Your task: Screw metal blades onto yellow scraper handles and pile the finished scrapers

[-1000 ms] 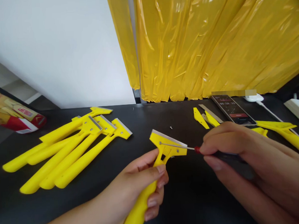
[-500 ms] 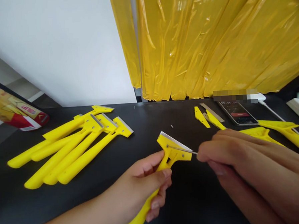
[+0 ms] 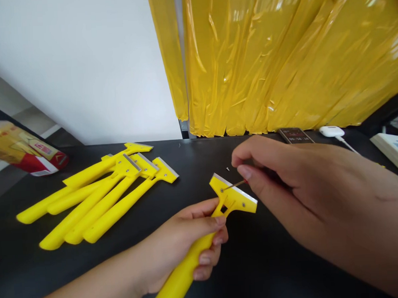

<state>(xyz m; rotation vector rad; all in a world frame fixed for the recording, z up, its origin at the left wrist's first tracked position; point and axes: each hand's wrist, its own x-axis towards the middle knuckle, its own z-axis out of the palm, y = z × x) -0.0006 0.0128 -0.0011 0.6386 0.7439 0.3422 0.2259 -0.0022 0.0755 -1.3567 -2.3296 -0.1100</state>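
My left hand (image 3: pixel 197 238) is wrapped round the yellow handle of a scraper (image 3: pixel 182 279), its head tilted up with a metal blade along the far edge. Two screws sit in the head. In my right hand (image 3: pixel 287 184) is a thin screwdriver (image 3: pixel 236 185), pinched between thumb and index finger. Its tip meets the left screw (image 3: pixel 221 190) of the scraper head; most of the driver is hidden by the hand. A small loose screw (image 3: pixel 227 169) lies on the table just beyond the blade.
Several yellow scrapers (image 3: pixel 121 188) lie piled at the left. Beyond them is a red and gold package (image 3: pixel 35 151). At the back right are a phone (image 3: pixel 295 136), a white earphone case (image 3: pixel 331 131) with a cable, and a white box (image 3: pixel 394 150). Yellow plastic sheeting (image 3: pixel 264 61) hangs behind.
My right hand has moved up and left and turned, now covering the loose yellow parts and part of the phone. The screwdriver tip stays at the left screw; the scraper has barely moved.
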